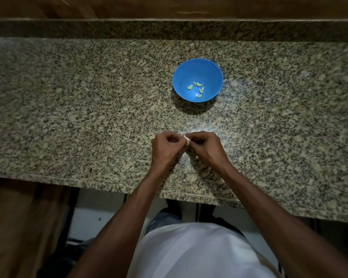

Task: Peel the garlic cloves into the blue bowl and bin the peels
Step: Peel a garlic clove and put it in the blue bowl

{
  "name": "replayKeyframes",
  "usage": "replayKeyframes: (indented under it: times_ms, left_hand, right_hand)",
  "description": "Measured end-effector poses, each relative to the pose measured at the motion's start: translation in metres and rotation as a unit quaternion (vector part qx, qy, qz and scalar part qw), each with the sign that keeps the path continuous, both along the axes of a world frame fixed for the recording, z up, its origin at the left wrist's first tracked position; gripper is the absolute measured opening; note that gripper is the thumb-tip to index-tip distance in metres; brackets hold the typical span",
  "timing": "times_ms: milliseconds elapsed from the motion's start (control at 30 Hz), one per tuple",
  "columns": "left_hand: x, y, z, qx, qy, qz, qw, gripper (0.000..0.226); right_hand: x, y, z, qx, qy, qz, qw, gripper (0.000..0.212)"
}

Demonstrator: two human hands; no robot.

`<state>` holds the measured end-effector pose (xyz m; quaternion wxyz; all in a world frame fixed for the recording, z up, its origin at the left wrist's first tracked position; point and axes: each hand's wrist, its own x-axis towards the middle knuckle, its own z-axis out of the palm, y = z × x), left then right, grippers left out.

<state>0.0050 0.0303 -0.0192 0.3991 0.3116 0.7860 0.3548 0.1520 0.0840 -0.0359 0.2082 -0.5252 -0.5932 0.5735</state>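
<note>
A blue bowl [197, 66] stands on the granite counter and holds several peeled, pale yellow garlic cloves [197, 88] at its bottom. Nearer to me, my left hand [165, 146] and my right hand [204, 145] meet over the counter, fingers curled. Between their fingertips they pinch a small pale garlic clove with papery skin [186, 138]. Most of the clove is hidden by the fingers. A small pale scrap [197, 157] shows under my right hand; whether it is peel is unclear.
The speckled granite counter [88, 109] runs across the view, with a raised granite back ledge [169, 30] behind and its front edge [109, 182] close to my body. A wooden surface stands at lower left below the counter. No bin is in view.
</note>
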Motion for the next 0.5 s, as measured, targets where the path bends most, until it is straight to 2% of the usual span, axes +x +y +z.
replayKeyframes:
  times_ms: [67, 133, 233, 300, 433, 500]
  left_hand:
    - [-0.001, -0.002, -0.004, 0.008, -0.056, 0.064, 0.996, 0.009]
    - [-0.006, -0.009, -0.006, 0.021, -0.132, 0.135, 0.982, 0.009]
    - [-0.013, -0.022, -0.008, 0.033, -0.218, 0.173, 0.96, 0.013]
    - [-0.015, -0.03, -0.009, 0.056, -0.259, 0.192, 0.945, 0.015]
    - [-0.016, -0.041, -0.009, 0.107, -0.3, 0.199, 0.927, 0.007]
    - [-0.015, -0.044, -0.009, 0.118, -0.274, 0.172, 0.939, 0.006]
  right_hand:
    - [-0.002, 0.0, -0.002, -0.063, 0.035, -0.043, 0.996, 0.029]
    - [-0.002, 0.001, -0.003, -0.076, 0.032, -0.058, 0.995, 0.031]
    - [-0.006, 0.009, 0.001, 0.015, -0.069, 0.016, 0.997, 0.021]
    - [-0.014, 0.012, 0.006, 0.093, -0.125, 0.069, 0.985, 0.022]
    - [-0.016, 0.006, 0.015, 0.169, -0.118, 0.033, 0.978, 0.023]
    - [-0.01, -0.003, 0.017, 0.077, -0.065, 0.014, 0.995, 0.022]
